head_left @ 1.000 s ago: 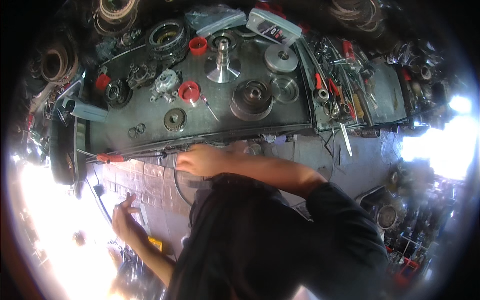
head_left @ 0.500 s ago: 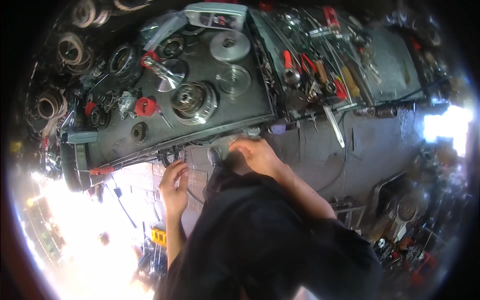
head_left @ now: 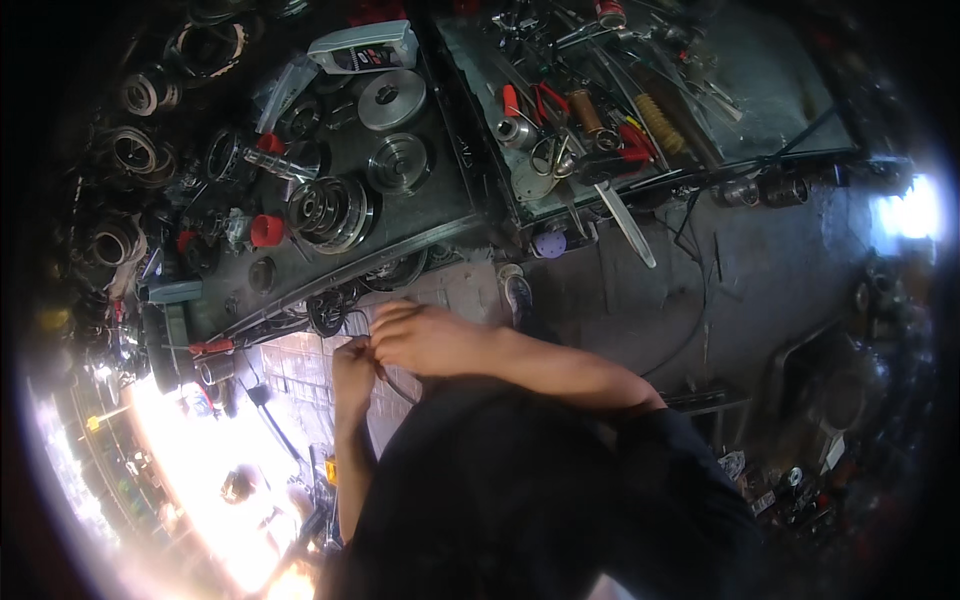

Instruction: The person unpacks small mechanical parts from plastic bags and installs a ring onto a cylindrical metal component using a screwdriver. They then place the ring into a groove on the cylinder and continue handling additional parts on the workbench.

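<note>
My left hand [head_left: 352, 378] and my right hand [head_left: 412, 338] meet just below the near edge of the workbench, with the right forearm reaching across from the right. The fingers of both are drawn together and touching at the tips. Whatever is between them is too small or hidden to name. A dark coil of cable [head_left: 328, 312] hangs at the bench edge just beyond the hands. A thin dark cord [head_left: 402, 388] shows below them, and I cannot tell whether they hold it.
On the metal workbench [head_left: 420, 225] lie stacked gear rings [head_left: 332, 212], round metal discs [head_left: 398, 163], a red cap [head_left: 266, 231] and a grey bottle [head_left: 362, 47]. Pliers [head_left: 548, 105] and other tools crowd the right tray. A wrench-like bar [head_left: 626, 228] overhangs its edge.
My right hand has swung left and come together with my left hand, which has closed its fingers. The view has shifted, so the bench appears further left.
</note>
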`<state>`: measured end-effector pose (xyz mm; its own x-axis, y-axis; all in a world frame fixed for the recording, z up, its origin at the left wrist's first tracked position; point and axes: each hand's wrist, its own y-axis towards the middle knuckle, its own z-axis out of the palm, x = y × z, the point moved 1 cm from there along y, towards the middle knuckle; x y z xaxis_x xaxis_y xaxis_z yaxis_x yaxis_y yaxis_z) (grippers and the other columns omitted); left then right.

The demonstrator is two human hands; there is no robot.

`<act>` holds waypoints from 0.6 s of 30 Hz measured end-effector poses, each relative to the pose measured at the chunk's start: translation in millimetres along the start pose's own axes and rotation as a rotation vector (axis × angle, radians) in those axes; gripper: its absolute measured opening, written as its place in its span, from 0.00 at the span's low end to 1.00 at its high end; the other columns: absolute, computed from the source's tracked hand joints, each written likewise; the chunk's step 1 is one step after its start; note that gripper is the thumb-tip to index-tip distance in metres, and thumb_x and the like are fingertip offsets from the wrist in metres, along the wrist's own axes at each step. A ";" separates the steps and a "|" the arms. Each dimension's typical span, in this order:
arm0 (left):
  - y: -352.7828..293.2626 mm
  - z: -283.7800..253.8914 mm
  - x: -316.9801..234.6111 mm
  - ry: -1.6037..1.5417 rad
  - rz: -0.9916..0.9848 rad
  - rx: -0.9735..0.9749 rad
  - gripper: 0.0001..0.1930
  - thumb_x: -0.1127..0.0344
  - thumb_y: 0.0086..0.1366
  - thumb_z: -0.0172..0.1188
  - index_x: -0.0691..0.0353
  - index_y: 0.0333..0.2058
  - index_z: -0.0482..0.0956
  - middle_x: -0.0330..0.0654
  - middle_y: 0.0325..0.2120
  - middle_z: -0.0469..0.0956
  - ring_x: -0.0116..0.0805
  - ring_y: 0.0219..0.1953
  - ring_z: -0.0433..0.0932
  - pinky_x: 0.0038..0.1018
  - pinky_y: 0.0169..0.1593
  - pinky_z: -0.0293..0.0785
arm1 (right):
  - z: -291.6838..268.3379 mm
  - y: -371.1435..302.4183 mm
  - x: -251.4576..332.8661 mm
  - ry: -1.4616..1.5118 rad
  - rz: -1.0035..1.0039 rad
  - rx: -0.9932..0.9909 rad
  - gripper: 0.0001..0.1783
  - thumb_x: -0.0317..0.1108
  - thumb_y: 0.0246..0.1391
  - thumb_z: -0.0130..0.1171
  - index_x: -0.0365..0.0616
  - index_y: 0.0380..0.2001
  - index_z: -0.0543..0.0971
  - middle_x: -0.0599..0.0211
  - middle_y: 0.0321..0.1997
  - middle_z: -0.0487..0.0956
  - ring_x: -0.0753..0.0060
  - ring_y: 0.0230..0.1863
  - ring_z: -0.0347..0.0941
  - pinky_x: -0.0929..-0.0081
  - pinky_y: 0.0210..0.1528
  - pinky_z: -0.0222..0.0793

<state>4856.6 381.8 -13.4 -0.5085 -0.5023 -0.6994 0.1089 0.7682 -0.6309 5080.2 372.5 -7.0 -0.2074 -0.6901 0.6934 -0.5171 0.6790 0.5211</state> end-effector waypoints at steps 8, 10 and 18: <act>-21.5 -22.1 165.4 0.101 0.336 -0.193 0.11 0.70 0.68 0.61 0.66 0.46 0.84 0.42 0.36 0.86 0.29 0.39 0.83 0.25 0.48 0.77 | 30.1 -111.2 64.2 0.038 0.691 -0.087 0.11 0.27 0.56 0.60 0.44 0.43 0.82 0.58 0.47 0.83 0.49 0.49 0.79 0.59 0.49 0.75; -11.2 -25.0 231.3 0.126 0.257 -0.178 0.11 0.70 0.66 0.62 0.65 0.46 0.84 0.42 0.36 0.86 0.28 0.39 0.83 0.24 0.47 0.78 | 27.9 -132.0 82.9 0.027 0.720 -0.202 0.15 0.25 0.54 0.57 0.44 0.46 0.81 0.56 0.48 0.82 0.47 0.53 0.76 0.58 0.53 0.73; -55.8 7.5 473.7 1.258 0.289 0.389 0.13 0.51 0.55 0.69 0.50 0.34 0.85 0.35 0.38 0.85 0.39 0.47 0.83 0.38 0.48 0.79 | 3.1 -244.5 156.9 -0.074 1.069 -0.435 0.08 0.29 0.62 0.56 0.39 0.40 0.82 0.59 0.28 0.84 0.57 0.32 0.83 0.70 0.38 0.76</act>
<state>4616.0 98.0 -312.1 -0.8358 0.5206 -0.1746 0.4712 0.5166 -0.7149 5171.5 97.4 -27.2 -0.4220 0.2857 0.8604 0.2782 0.9441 -0.1770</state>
